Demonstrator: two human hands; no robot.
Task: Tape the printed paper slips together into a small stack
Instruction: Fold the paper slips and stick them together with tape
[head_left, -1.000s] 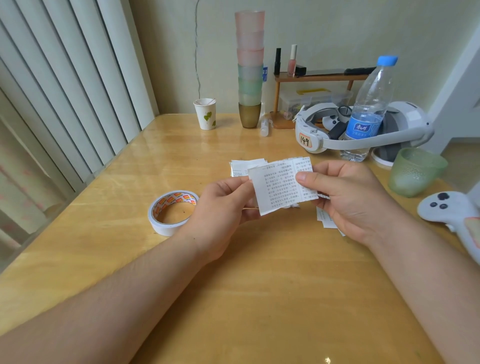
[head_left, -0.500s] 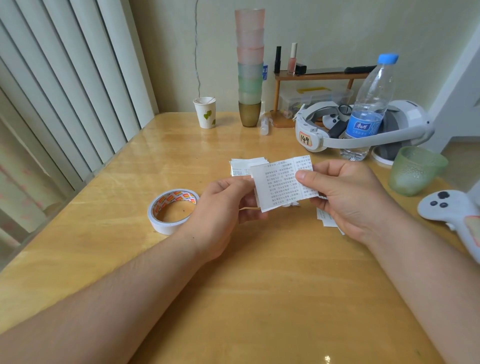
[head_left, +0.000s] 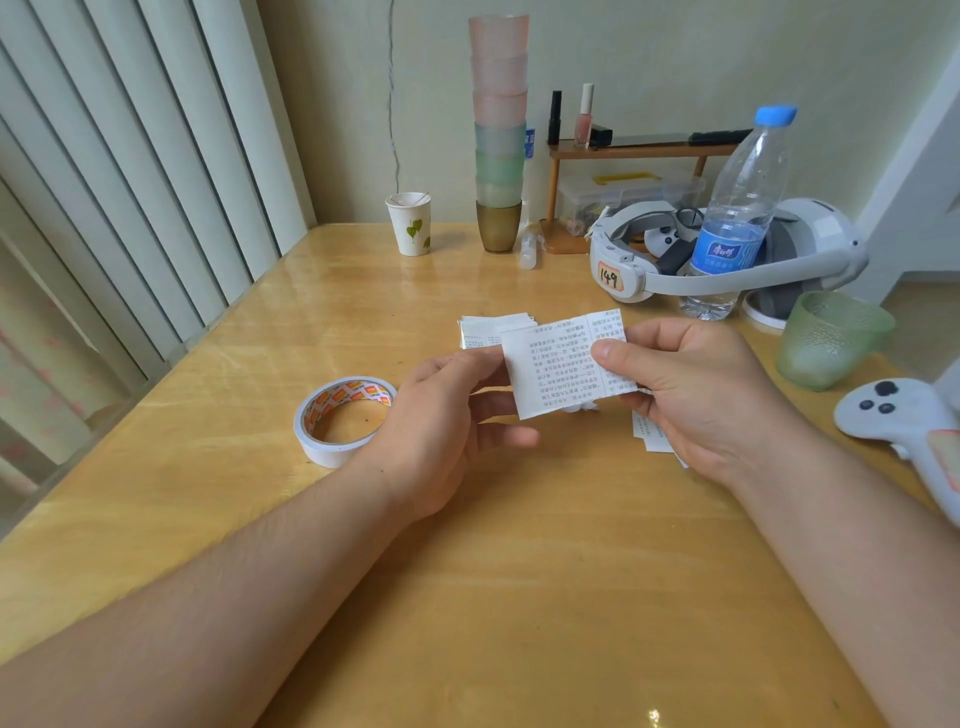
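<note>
My right hand (head_left: 696, 395) pinches the right side of a printed paper slip (head_left: 556, 364), thumb on top, and holds it above the wooden table (head_left: 519, 571). My left hand (head_left: 441, 421) meets the slip's left edge with its thumb, one finger reaches behind the paper, and a lower finger sticks out free beneath. More slips lie in a small pile (head_left: 493, 327) just behind, and others (head_left: 649, 434) show under my right hand. A roll of white tape (head_left: 343, 421) with an orange-patterned core lies flat to the left of my left hand.
A water bottle (head_left: 737, 208) and white headset (head_left: 628, 270) stand behind my right hand, with a green cup (head_left: 831, 338) and a controller (head_left: 904, 415) to the right. At the back are a paper cup (head_left: 410, 223), stacked cups (head_left: 498, 130) and a small shelf (head_left: 639, 150).
The slip has shifted slightly right in my right hand. My left hand's lower fingers have loosened and spread out from under the paper's left edge.
</note>
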